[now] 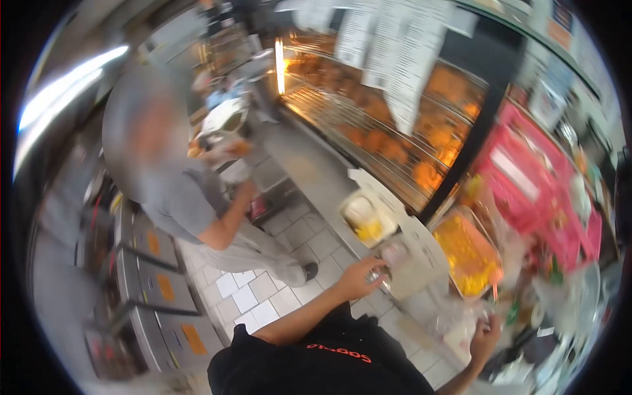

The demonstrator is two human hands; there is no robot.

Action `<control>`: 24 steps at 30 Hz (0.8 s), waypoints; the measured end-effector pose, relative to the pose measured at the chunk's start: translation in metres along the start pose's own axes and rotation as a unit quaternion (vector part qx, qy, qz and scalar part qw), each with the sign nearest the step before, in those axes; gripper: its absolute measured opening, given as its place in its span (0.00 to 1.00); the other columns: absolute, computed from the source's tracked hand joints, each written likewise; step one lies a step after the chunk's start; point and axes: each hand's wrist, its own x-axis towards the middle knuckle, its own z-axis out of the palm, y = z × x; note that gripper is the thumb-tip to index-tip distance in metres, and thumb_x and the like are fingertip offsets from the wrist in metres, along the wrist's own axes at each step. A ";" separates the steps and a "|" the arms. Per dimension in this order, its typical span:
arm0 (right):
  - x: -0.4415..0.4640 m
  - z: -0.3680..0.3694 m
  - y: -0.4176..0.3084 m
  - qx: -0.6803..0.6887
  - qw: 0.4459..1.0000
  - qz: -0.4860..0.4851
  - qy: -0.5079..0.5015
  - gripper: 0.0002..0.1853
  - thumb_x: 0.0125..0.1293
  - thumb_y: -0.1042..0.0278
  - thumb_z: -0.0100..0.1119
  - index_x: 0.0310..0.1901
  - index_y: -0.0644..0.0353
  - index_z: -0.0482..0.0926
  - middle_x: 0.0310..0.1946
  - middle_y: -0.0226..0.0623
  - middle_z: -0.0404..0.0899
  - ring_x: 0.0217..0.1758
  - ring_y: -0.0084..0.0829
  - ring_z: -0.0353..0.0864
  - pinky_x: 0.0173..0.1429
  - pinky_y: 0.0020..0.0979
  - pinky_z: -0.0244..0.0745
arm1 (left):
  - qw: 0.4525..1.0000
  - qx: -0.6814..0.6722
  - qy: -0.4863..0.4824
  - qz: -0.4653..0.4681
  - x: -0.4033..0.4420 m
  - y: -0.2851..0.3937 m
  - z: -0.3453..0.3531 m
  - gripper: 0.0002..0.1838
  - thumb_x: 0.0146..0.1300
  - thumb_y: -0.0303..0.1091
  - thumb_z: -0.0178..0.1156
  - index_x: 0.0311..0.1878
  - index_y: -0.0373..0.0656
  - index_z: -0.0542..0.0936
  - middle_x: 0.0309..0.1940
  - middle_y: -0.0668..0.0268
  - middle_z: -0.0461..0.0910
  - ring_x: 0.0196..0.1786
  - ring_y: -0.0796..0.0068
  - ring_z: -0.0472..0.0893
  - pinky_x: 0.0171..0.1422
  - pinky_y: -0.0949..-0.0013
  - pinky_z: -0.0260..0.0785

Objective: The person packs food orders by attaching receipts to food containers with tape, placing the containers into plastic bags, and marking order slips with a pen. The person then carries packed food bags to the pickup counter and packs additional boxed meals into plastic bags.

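My left hand point(361, 279) reaches over the front edge of the counter, fingers curled round a small shiny thing too blurred to name. Beside its fingertips, a small clear cup point(394, 254) is at an open takeaway box point(416, 273). Another open takeaway box point(380, 232) behind it holds something white and yellow pieces. On the right, my right hand point(486, 339) has bent fingers at the edge of a clear plastic bag point(455, 324). Whether those fingers grip the bag cannot be made out.
A tray of yellow food point(466, 253) lies beyond the bag, near pink crates or bags point(526, 174). Behind the counter glows a heated cabinet point(368, 112) with paper slips point(401, 59) hanging over it. A co-worker in grey point(191, 197) stands left, near drawers point(161, 289).
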 end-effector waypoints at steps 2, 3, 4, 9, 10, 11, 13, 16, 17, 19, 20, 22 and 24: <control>0.018 -0.010 -0.023 0.039 0.999 -0.003 0.026 0.06 0.66 0.73 0.56 0.41 0.66 0.74 0.31 0.34 0.74 0.33 0.23 0.72 0.32 0.26 0.67 | 0.997 -0.062 0.013 -0.036 -0.004 -0.007 -0.009 0.19 0.59 0.32 0.67 0.53 0.42 0.80 0.42 0.63 0.82 0.37 0.74 0.81 0.34 0.72 0.74; 0.027 -0.019 -0.034 0.026 0.999 -0.014 0.019 0.06 0.65 0.73 0.56 0.39 0.66 0.72 0.29 0.34 0.73 0.31 0.23 0.71 0.32 0.27 0.67 | 0.996 -0.079 0.026 -0.032 -0.005 -0.021 -0.010 0.18 0.59 0.32 0.67 0.53 0.43 0.80 0.39 0.65 0.82 0.33 0.77 0.81 0.31 0.74 0.73; 0.035 -0.024 -0.041 0.012 1.000 -0.022 0.015 0.06 0.65 0.74 0.56 0.38 0.65 0.71 0.27 0.33 0.71 0.30 0.23 0.71 0.33 0.28 0.67 | 0.994 -0.098 0.035 -0.025 -0.006 -0.031 -0.009 0.18 0.59 0.32 0.68 0.52 0.43 0.80 0.37 0.66 0.82 0.29 0.80 0.80 0.28 0.76 0.72; 0.055 -0.018 -0.041 -0.051 0.996 -0.031 0.062 0.06 0.62 0.74 0.57 0.34 0.65 0.70 0.23 0.34 0.70 0.27 0.25 0.68 0.33 0.30 0.66 | 0.988 -0.146 -0.006 -0.054 0.003 -0.035 -0.004 0.16 0.58 0.32 0.69 0.49 0.43 0.82 0.28 0.70 0.81 0.24 0.83 0.76 0.29 0.77 0.70; 0.055 -0.018 -0.040 -0.071 0.995 -0.039 0.058 0.06 0.62 0.74 0.57 0.34 0.65 0.70 0.22 0.34 0.70 0.26 0.25 0.68 0.33 0.30 0.66 | 0.985 -0.162 -0.022 -0.059 0.005 -0.031 -0.001 0.15 0.58 0.32 0.69 0.49 0.43 0.82 0.27 0.71 0.81 0.24 0.83 0.76 0.29 0.77 0.70; 0.054 -0.022 -0.056 -0.055 0.998 0.001 0.027 0.08 0.60 0.70 0.60 0.37 0.65 0.77 0.23 0.39 0.75 0.26 0.31 0.74 0.33 0.33 0.69 | 0.987 -0.151 -0.046 -0.042 0.012 -0.027 0.001 0.15 0.58 0.33 0.70 0.48 0.43 0.82 0.27 0.71 0.81 0.23 0.85 0.75 0.29 0.78 0.70; 0.052 -0.020 -0.062 -0.061 0.998 0.010 0.022 0.07 0.59 0.70 0.61 0.36 0.64 0.78 0.22 0.39 0.75 0.26 0.32 0.75 0.33 0.34 0.68 | 0.980 -0.184 -0.070 0.001 0.025 -0.023 0.007 0.15 0.58 0.33 0.70 0.48 0.43 0.82 0.26 0.71 0.80 0.24 0.85 0.75 0.29 0.78 0.70; 0.050 -0.025 -0.058 -0.074 0.997 0.027 0.021 0.08 0.57 0.70 0.62 0.36 0.64 0.80 0.22 0.40 0.76 0.26 0.34 0.76 0.33 0.36 0.69 | 0.965 -0.239 -0.108 0.031 0.057 -0.004 0.004 0.15 0.58 0.32 0.70 0.48 0.44 0.82 0.26 0.72 0.80 0.25 0.86 0.76 0.30 0.78 0.70; 0.048 -0.027 -0.058 -0.078 0.996 0.035 0.023 0.08 0.57 0.70 0.63 0.37 0.64 0.80 0.22 0.40 0.76 0.27 0.35 0.76 0.34 0.36 0.69 | 0.964 -0.240 -0.111 0.041 0.068 0.005 0.000 0.15 0.58 0.32 0.69 0.49 0.44 0.82 0.27 0.72 0.80 0.26 0.86 0.77 0.30 0.78 0.70; 0.048 -0.027 -0.052 -0.080 0.995 0.037 0.049 0.09 0.56 0.70 0.63 0.37 0.66 0.80 0.21 0.39 0.75 0.25 0.32 0.75 0.33 0.34 0.69 | 0.962 -0.242 -0.097 0.086 0.102 0.024 -0.013 0.15 0.58 0.30 0.69 0.49 0.43 0.82 0.29 0.72 0.81 0.27 0.86 0.77 0.31 0.79 0.70; 0.045 -0.025 -0.045 -0.082 0.994 0.033 0.069 0.09 0.56 0.71 0.63 0.37 0.67 0.80 0.20 0.38 0.74 0.24 0.29 0.73 0.32 0.33 0.68 | 0.959 -0.244 -0.082 0.116 0.122 0.035 -0.025 0.15 0.58 0.29 0.69 0.49 0.42 0.82 0.30 0.71 0.81 0.28 0.86 0.77 0.32 0.79 0.70; 0.043 -0.027 -0.044 -0.095 0.990 0.045 0.090 0.10 0.55 0.72 0.63 0.37 0.68 0.80 0.19 0.37 0.74 0.23 0.27 0.71 0.31 0.31 0.67 | 0.940 -0.289 -0.033 0.178 0.162 0.048 -0.041 0.15 0.58 0.26 0.68 0.50 0.39 0.81 0.32 0.70 0.81 0.30 0.86 0.78 0.32 0.80 0.70; 0.042 -0.027 -0.054 -0.115 0.986 0.072 0.094 0.10 0.54 0.72 0.63 0.37 0.68 0.80 0.19 0.39 0.74 0.22 0.28 0.72 0.30 0.32 0.67 | 0.921 -0.301 0.050 0.243 0.200 0.062 -0.062 0.16 0.58 0.23 0.66 0.51 0.35 0.79 0.33 0.68 0.81 0.32 0.85 0.78 0.33 0.80 0.69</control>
